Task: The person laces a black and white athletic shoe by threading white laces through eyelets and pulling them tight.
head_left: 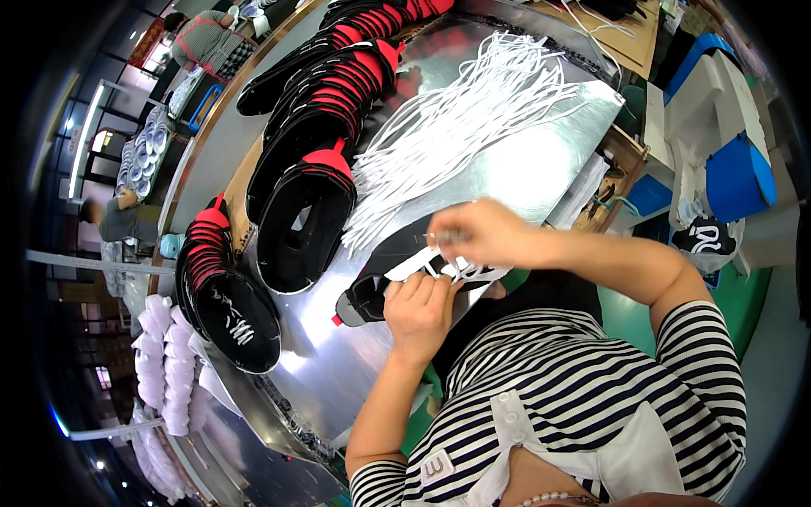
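Observation:
A black shoe upper (363, 300) with a grey and red end lies on the metal tabletop in front of me, white lace strung across its opening. My left hand (418, 314) is closed on the near side of the upper, fingers bent over it beside the lace. Just above it, my right hand (486, 235) is pinched together, slightly blurred; a small metallic-looking piece shows at its fingers, too smeared to name. Beyond the hands spreads a large bundle of loose white shoelaces (460, 127).
Rows of nested black-and-red shoe uppers (308, 211) stand at the left, with a shorter row (228, 313) nearer. A blue bin (739, 179) is on the right, by a wooden drawer (621, 182). Far left, a person (207, 42) stands near other tables. White stacked shapes (165, 363) sit lower left.

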Motion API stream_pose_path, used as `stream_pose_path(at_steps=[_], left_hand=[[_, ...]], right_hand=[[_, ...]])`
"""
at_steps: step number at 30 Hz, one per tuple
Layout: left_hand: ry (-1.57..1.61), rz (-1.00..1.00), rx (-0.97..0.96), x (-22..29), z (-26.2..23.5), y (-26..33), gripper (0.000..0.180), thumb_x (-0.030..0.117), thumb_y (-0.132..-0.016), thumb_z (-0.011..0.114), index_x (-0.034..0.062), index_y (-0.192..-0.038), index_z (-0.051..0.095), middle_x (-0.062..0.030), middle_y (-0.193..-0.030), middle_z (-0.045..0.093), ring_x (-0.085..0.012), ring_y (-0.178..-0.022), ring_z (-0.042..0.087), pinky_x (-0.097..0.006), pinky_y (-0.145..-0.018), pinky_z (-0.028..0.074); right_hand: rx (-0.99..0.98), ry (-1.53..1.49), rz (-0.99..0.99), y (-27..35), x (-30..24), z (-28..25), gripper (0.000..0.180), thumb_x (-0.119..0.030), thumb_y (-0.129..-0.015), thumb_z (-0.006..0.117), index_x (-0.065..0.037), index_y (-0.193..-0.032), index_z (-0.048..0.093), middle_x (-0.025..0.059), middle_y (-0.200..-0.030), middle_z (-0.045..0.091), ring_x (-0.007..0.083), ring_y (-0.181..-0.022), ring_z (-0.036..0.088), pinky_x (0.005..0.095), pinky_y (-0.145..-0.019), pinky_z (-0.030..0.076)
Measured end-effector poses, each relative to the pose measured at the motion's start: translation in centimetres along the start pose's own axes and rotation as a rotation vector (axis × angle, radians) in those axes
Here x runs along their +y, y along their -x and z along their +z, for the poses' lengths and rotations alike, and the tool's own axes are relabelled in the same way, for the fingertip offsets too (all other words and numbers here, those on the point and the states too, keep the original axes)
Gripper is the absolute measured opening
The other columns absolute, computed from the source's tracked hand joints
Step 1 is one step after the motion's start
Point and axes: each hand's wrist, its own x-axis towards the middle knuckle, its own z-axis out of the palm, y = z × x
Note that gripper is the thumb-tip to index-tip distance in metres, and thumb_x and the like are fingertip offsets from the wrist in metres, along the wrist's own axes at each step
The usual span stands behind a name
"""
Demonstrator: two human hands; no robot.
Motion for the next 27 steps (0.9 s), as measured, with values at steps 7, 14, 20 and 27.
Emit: stream_pose_path(at_steps=[7, 14, 20, 27], left_hand=[[0.055, 0.024, -0.106, -0.1, -0.4, -0.2, 0.021, 0.014, -0.074, 0.077, 0.0068, -0.09, 0.066, -0.004, -0.075, 0.06, -0.021, -0.074, 0.059, -0.035, -0.065, 0.039], [0.237, -0.232, -0.041, 0.3, -0.9, -0.1, 0.037, 0.012, -0.083, 0.071, 0.0009, -0.117, 0.061, -0.0097, -0.089, 0.066, -0.0268, -0.081, 0.063, -0.038, -0.073, 0.046], [0.355, -0.806, -0.367, 0.5, -3.3, -2.2, 0.064, 0.029, -0.098, 0.056, -0.0022, -0.146, 0.027, -0.0234, -0.094, 0.069, -0.0394, -0.087, 0.067, -0.042, -0.073, 0.051], [0.132, -0.692, 0.086, -0.5, 0.6, 0.0, 0.046, 0.038, -0.089, 0.067, 0.0044, -0.119, 0.062, -0.017, -0.076, 0.066, -0.0334, -0.071, 0.058, -0.042, -0.074, 0.044]], right_hand=[[0.72, -0.59, -0.521, -0.8, -6.3, -16.1, 0.021, -0.007, -0.09, 0.066, -0.004, -0.11, 0.062, 0.0012, -0.091, 0.066, 0.0026, -0.067, 0.05, 0.0176, -0.061, 0.038], [0.18, -0.73, 0.099, 3.0, 2.6, -1.6, 0.016, -0.005, -0.089, 0.067, -0.002, -0.105, 0.064, 0.0026, -0.099, 0.065, 0.0091, -0.093, 0.062, 0.0243, -0.088, 0.049], [0.016, -0.629, 0.152, 1.2, 2.6, 0.5, 0.013, -0.007, -0.089, 0.067, -0.002, -0.101, 0.065, 0.0024, -0.092, 0.067, 0.0072, -0.088, 0.061, 0.0228, -0.078, 0.048], [0.074, -0.262, 0.086, -1.9, 2.4, 3.1, 0.016, -0.011, -0.084, 0.069, 0.001, -0.095, 0.068, 0.0046, -0.098, 0.065, 0.0141, -0.089, 0.064, 0.0282, -0.081, 0.05]])
